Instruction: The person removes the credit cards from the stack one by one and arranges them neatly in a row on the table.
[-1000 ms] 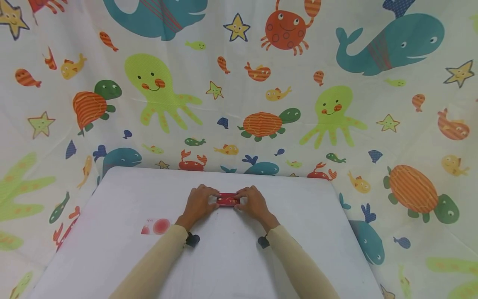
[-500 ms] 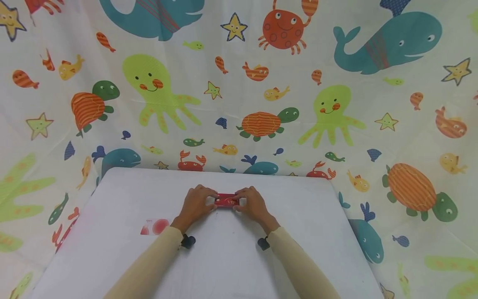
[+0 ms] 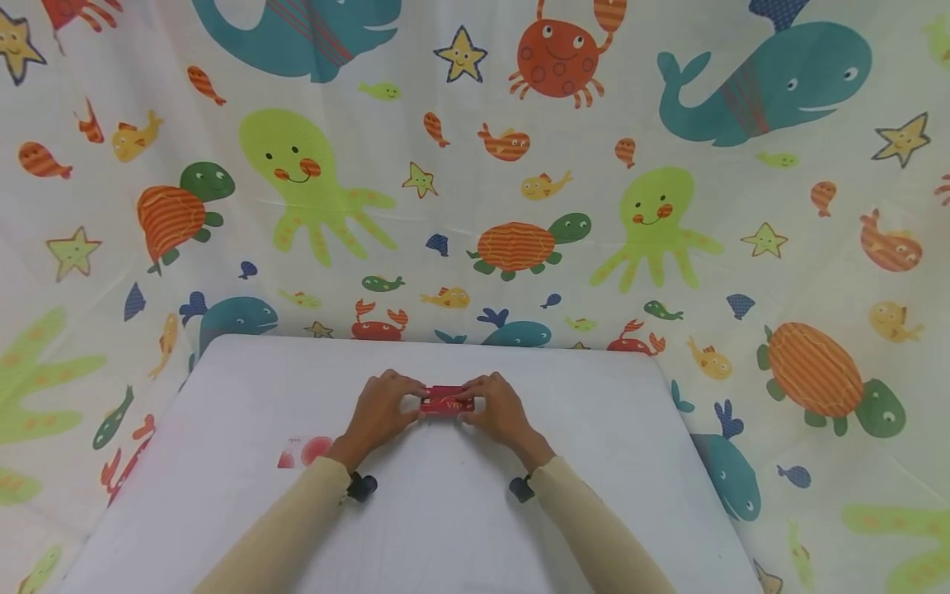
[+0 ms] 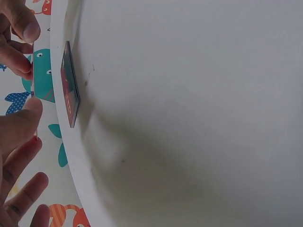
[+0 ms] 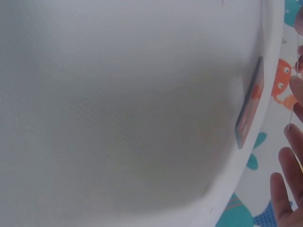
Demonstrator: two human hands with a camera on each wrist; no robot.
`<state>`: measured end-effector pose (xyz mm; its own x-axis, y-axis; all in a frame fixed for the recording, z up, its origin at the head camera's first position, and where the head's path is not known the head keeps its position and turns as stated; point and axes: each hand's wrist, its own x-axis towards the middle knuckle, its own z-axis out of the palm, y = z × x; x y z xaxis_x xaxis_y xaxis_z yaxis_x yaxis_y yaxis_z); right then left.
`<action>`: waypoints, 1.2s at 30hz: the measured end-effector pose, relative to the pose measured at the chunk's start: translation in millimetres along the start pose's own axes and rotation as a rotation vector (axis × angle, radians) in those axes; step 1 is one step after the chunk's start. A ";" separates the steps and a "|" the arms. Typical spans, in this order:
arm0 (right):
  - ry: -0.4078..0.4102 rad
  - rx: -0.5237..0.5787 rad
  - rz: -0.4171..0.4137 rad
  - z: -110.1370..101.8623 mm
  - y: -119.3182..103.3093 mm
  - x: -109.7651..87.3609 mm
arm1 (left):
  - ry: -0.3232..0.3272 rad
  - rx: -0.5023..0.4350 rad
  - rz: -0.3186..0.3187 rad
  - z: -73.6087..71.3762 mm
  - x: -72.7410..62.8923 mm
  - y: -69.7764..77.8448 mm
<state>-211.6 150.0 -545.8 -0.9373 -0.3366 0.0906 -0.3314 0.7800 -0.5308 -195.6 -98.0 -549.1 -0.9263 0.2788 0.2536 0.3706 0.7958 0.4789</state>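
Observation:
A red card marked VIP [image 3: 448, 403] lies between both hands near the table's far side in the head view. My left hand [image 3: 380, 412] pinches its left end, and my right hand [image 3: 503, 410] pinches its right end. Seen edge-on in the left wrist view, the held card is a thin line raised off the table. Beneath it a second flat card, or a thin stack [image 4: 70, 87], rests on the tabletop; it also shows in the right wrist view as a card with a reddish face [image 5: 251, 109]. How many cards lie there I cannot tell.
A white table [image 3: 609, 429] extends beneath the hands. Flat on its left part is a pale card with red round prints [image 3: 306, 452], close to the left forearm. Behind the table hangs a cloth [image 3: 460, 206] printed with sea animals.
The whole head view has shifted slightly left. My left hand and wrist have moved a little outward to the left, while both hands keep their hold on the card.

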 end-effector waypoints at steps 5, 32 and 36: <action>0.000 0.005 -0.004 1.1 -3.8 -1.8 | 0.004 0.014 0.005 -2.5 -3.6 -2.5; -0.012 0.005 -0.060 10.2 -17.3 -18.9 | 0.008 0.047 0.027 -19.5 -29.7 -0.2; -0.003 0.018 -0.090 9.8 -20.5 -21.5 | 0.012 0.056 0.031 -22.0 -32.7 -0.4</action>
<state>-183.5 136.1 -545.2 -0.9036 -0.4062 0.1361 -0.4121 0.7372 -0.5355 -164.0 -119.3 -539.2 -0.9133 0.2975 0.2782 0.3945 0.8160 0.4226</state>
